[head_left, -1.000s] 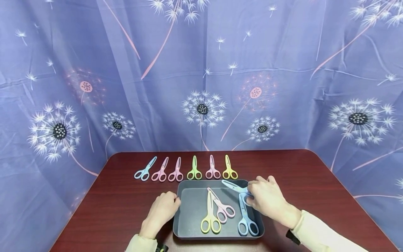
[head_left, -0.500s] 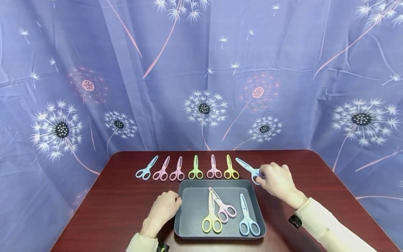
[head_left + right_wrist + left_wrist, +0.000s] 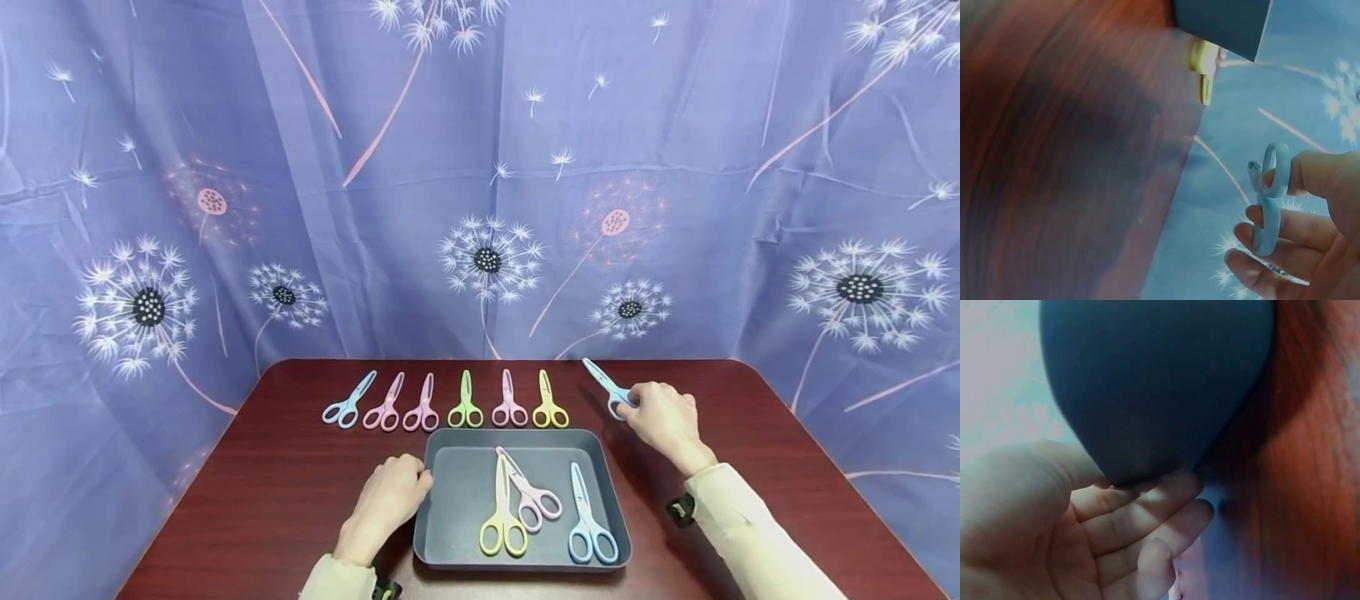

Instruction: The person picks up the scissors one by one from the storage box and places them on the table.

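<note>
My right hand [image 3: 663, 419] holds a pair of light blue scissors [image 3: 604, 382] by the handles, to the right of the yellow pair in the back row. In the right wrist view, thumb and fingers pinch the scissors' handle loops [image 3: 1269, 231], well off the table. At the dark grey tray [image 3: 525, 439], my left hand [image 3: 392, 500] grips the left side; the left wrist view has its thumb and fingers at the tray's outer wall [image 3: 1154, 394]. Inside the tray lie yellow scissors [image 3: 502, 508] crossing pink scissors [image 3: 531, 496], with blue scissors [image 3: 588, 517] at the right.
Along the table's back run several scissors: blue [image 3: 350, 402], two pink pairs [image 3: 385, 403] side by side, green [image 3: 466, 402], another pink pair [image 3: 508, 400] and yellow [image 3: 550, 402]. A patterned curtain [image 3: 390, 250] hangs behind the reddish-brown table [image 3: 255, 483].
My right hand has carried the light blue scissors out from over the tray, rightward and back beyond its rim. The left hand stays at the tray.
</note>
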`<act>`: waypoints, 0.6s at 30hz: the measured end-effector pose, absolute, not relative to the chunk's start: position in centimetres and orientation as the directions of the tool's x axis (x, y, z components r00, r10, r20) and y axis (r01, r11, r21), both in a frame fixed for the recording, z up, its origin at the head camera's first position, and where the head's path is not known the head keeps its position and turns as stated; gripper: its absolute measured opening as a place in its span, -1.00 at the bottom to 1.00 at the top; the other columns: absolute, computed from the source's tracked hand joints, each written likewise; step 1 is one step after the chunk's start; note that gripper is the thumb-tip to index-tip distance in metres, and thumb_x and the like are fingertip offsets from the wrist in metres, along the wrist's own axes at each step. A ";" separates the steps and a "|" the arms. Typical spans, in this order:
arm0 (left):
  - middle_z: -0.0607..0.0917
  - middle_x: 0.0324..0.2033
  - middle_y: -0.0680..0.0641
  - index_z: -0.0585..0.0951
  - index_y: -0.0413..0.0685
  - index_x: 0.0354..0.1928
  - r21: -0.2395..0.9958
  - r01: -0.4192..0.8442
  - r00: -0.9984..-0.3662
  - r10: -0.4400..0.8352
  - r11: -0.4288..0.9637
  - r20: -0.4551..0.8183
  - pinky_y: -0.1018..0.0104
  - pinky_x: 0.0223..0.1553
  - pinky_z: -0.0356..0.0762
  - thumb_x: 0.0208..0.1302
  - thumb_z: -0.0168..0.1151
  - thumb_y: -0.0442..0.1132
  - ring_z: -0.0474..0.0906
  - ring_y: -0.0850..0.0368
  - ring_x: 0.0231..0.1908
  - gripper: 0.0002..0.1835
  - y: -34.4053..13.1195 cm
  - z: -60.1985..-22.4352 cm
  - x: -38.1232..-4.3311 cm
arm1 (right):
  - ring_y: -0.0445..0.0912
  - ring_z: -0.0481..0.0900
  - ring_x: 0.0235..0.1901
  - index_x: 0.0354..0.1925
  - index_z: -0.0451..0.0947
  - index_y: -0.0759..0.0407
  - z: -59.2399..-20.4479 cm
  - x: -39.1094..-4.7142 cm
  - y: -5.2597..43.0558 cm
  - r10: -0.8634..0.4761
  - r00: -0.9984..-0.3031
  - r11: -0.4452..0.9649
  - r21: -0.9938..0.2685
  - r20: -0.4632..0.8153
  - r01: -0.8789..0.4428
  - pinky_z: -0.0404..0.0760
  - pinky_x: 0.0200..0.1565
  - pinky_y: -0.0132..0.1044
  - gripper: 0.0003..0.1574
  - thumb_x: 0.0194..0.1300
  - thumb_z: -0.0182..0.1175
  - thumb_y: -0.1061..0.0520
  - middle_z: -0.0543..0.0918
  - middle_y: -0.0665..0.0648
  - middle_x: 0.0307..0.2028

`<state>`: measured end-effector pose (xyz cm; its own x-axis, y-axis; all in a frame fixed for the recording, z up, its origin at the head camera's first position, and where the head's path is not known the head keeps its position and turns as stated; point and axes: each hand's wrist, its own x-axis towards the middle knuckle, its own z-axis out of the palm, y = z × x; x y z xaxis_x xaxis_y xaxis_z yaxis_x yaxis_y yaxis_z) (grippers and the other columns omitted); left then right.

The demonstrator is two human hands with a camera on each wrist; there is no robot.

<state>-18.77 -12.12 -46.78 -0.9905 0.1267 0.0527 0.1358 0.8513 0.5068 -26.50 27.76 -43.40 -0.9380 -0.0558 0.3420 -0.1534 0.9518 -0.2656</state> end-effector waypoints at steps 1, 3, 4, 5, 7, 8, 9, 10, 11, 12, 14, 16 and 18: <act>0.37 -0.78 0.08 0.43 0.04 -0.72 0.504 0.135 -0.991 0.125 0.853 0.054 0.20 -0.59 0.28 0.23 0.15 -0.22 0.33 0.12 -0.70 -0.66 -12.2 -46.8 -18.7 | 0.10 0.53 -0.53 -0.65 0.55 -0.02 -43.6 -26.7 27.7 -0.036 -0.940 0.948 -0.285 0.339 -0.139 0.33 -0.44 0.11 -0.77 0.04 0.32 0.00 0.54 0.03 -0.65; 0.37 -0.78 0.08 0.42 0.04 -0.72 0.499 0.130 -0.991 0.120 0.857 0.052 0.20 -0.59 0.28 0.23 0.15 -0.22 0.33 0.11 -0.70 -0.65 -12.3 -46.8 -18.7 | 0.11 0.54 -0.53 -0.59 0.61 0.01 -44.0 -27.2 27.5 0.001 -0.945 0.940 -0.324 0.326 -0.111 0.35 -0.46 0.12 -0.81 0.06 0.31 -0.01 0.59 0.05 -0.62; 0.37 -0.78 0.08 0.42 0.04 -0.72 0.497 0.129 -0.992 0.120 0.858 0.050 0.20 -0.59 0.28 0.23 0.15 -0.22 0.33 0.12 -0.70 -0.65 -12.2 -46.8 -18.7 | 0.11 0.54 -0.52 -0.55 0.64 0.03 -44.1 -27.4 27.5 0.020 -0.949 0.936 -0.340 0.313 -0.093 0.36 -0.44 0.13 -0.82 0.07 0.31 -0.02 0.60 0.06 -0.60; 0.37 -0.78 0.08 0.43 0.04 -0.72 0.497 0.129 -0.991 0.120 0.858 0.052 0.20 -0.58 0.28 0.23 0.15 -0.22 0.32 0.12 -0.69 -0.65 -12.2 -46.8 -18.7 | 0.11 0.54 -0.51 -0.51 0.66 0.05 -44.2 -27.5 27.4 0.037 -0.954 0.931 -0.356 0.298 -0.075 0.36 -0.42 0.14 -0.81 0.08 0.29 -0.02 0.60 0.06 -0.59; 0.37 -0.78 0.08 0.43 0.04 -0.72 0.495 0.128 -0.992 0.118 0.859 0.053 0.20 -0.58 0.28 0.23 0.15 -0.22 0.32 0.12 -0.69 -0.66 -12.1 -46.7 -18.7 | 0.12 0.55 -0.48 -0.46 0.68 0.09 -44.3 -27.9 27.2 0.063 -0.961 0.924 -0.379 0.270 -0.046 0.37 -0.38 0.15 -0.77 0.11 0.28 -0.04 0.62 0.09 -0.55; 0.36 -0.78 0.08 0.43 0.04 -0.72 0.496 0.126 -0.992 0.115 0.859 0.052 0.20 -0.59 0.27 0.23 0.14 -0.22 0.32 0.11 -0.69 -0.66 -12.1 -46.7 -18.6 | 0.13 0.55 -0.47 -0.44 0.68 0.10 -44.3 -28.0 27.0 0.070 -0.965 0.922 -0.387 0.254 -0.035 0.36 -0.36 0.16 -0.75 0.12 0.27 -0.04 0.62 0.10 -0.54; 0.36 -0.78 0.08 0.42 0.04 -0.73 0.496 0.125 -0.992 0.115 0.859 0.051 0.20 -0.59 0.27 0.22 0.14 -0.22 0.32 0.12 -0.70 -0.66 -12.1 -46.7 -18.6 | 0.14 0.55 -0.46 -0.43 0.68 0.11 -44.4 -28.1 26.8 0.077 -0.968 0.920 -0.391 0.241 -0.024 0.36 -0.35 0.16 -0.74 0.13 0.27 -0.05 0.63 0.11 -0.53; 0.36 -0.79 0.08 0.42 0.04 -0.73 0.495 0.125 -0.992 0.114 0.860 0.052 0.21 -0.59 0.27 0.22 0.14 -0.22 0.32 0.12 -0.70 -0.66 -12.1 -46.7 -18.6 | 0.15 0.56 -0.45 -0.42 0.68 0.12 -44.4 -28.3 26.7 0.083 -0.970 0.920 -0.392 0.230 -0.015 0.35 -0.34 0.16 -0.73 0.14 0.27 -0.06 0.63 0.12 -0.52; 0.35 -0.79 0.08 0.42 0.04 -0.73 0.495 0.127 -0.992 0.115 0.860 0.054 0.21 -0.59 0.27 0.22 0.14 -0.22 0.32 0.12 -0.70 -0.66 -12.2 -46.7 -18.6 | 0.17 0.56 -0.44 -0.42 0.68 0.12 -44.4 -28.4 26.5 0.089 -0.971 0.920 -0.392 0.222 -0.005 0.35 -0.33 0.17 -0.73 0.13 0.27 -0.06 0.63 0.13 -0.51; 0.35 -0.79 0.08 0.41 0.05 -0.73 0.493 0.128 -0.992 0.117 0.860 0.055 0.21 -0.59 0.27 0.22 0.14 -0.22 0.31 0.12 -0.70 -0.65 -12.2 -46.7 -18.5 | 0.17 0.57 -0.43 -0.42 0.68 0.12 -44.5 -28.6 26.3 0.095 -0.972 0.921 -0.390 0.215 0.003 0.35 -0.32 0.17 -0.73 0.13 0.27 -0.07 0.63 0.14 -0.50; 0.35 -0.80 0.09 0.41 0.05 -0.74 0.494 0.134 -0.991 0.119 0.859 0.061 0.21 -0.59 0.27 0.21 0.14 -0.23 0.32 0.12 -0.70 -0.65 -12.2 -46.7 -18.5 | 0.19 0.58 -0.41 -0.42 0.68 0.12 -44.5 -28.9 26.0 0.103 -0.974 0.921 -0.389 0.202 0.016 0.35 -0.30 0.18 -0.72 0.13 0.27 -0.07 0.64 0.16 -0.49; 0.35 -0.80 0.09 0.41 0.05 -0.74 0.495 0.137 -0.991 0.121 0.858 0.065 0.21 -0.59 0.27 0.21 0.14 -0.23 0.31 0.12 -0.70 -0.65 -12.2 -46.6 -18.5 | 0.19 0.58 -0.40 -0.43 0.67 0.12 -44.6 -29.2 25.8 0.109 -0.976 0.921 -0.388 0.187 0.029 0.35 -0.30 0.18 -0.72 0.12 0.27 -0.07 0.63 0.17 -0.49; 0.35 -0.80 0.09 0.41 0.05 -0.74 0.498 0.139 -0.990 0.121 0.856 0.068 0.21 -0.60 0.27 0.21 0.15 -0.23 0.31 0.12 -0.71 -0.65 -12.2 -46.6 -18.5 | 0.19 0.58 -0.40 -0.44 0.66 0.12 -44.6 -29.4 25.6 0.114 -0.979 0.919 -0.392 0.169 0.039 0.34 -0.29 0.19 -0.72 0.11 0.26 -0.07 0.62 0.17 -0.49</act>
